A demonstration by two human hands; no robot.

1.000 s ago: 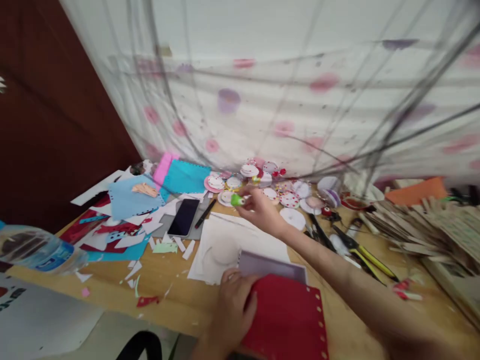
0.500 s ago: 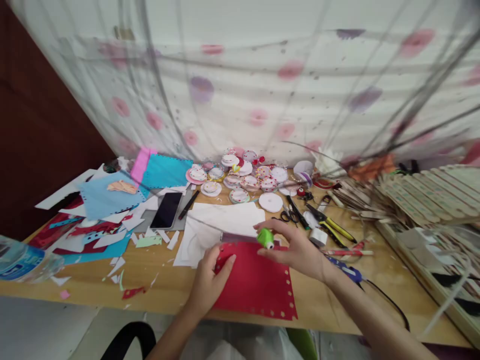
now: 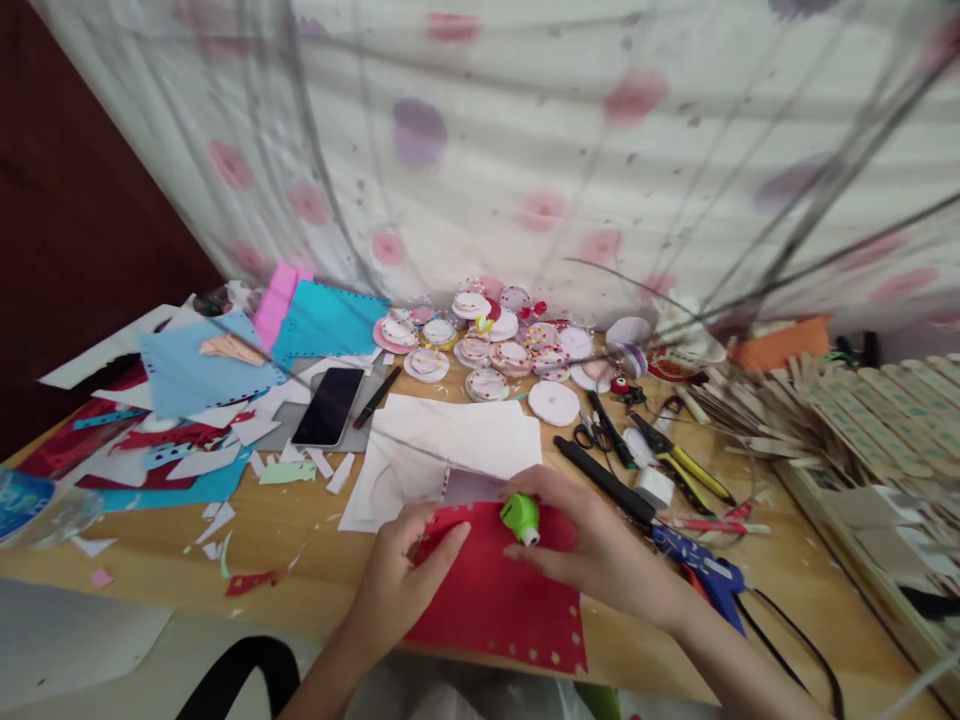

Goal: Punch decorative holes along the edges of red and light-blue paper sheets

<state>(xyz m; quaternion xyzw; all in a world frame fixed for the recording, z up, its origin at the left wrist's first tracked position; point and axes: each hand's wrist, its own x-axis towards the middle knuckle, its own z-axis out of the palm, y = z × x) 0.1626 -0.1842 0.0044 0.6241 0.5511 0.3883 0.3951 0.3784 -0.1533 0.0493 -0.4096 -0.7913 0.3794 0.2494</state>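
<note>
My right hand (image 3: 600, 550) is closed around a small green hole punch (image 3: 520, 518), held just above a red paper sheet (image 3: 495, 600) with punched holes along its edge. My left hand (image 3: 397, 580) rests on the red sheet's left part, thumb and fingers pressing it flat on the wooden table (image 3: 315, 560). A lilac card (image 3: 469, 487) peeks from under the sheet's far edge, on white paper (image 3: 442, 445).
Behind lie several decorated paper discs (image 3: 487, 345), a black phone (image 3: 328, 407), a pen (image 3: 377, 397), blue and pink sheets (image 3: 322, 320) and scraps at left. Scissors (image 3: 596, 430), cutters (image 3: 686, 460) and a blue glue gun (image 3: 701, 570) lie right, near stacked sticks (image 3: 847, 410). A water bottle (image 3: 37, 505) lies far left.
My right hand brought the green punch from the discs at the back down to the red sheet. My left hand spread out on the sheet; the view shifted right.
</note>
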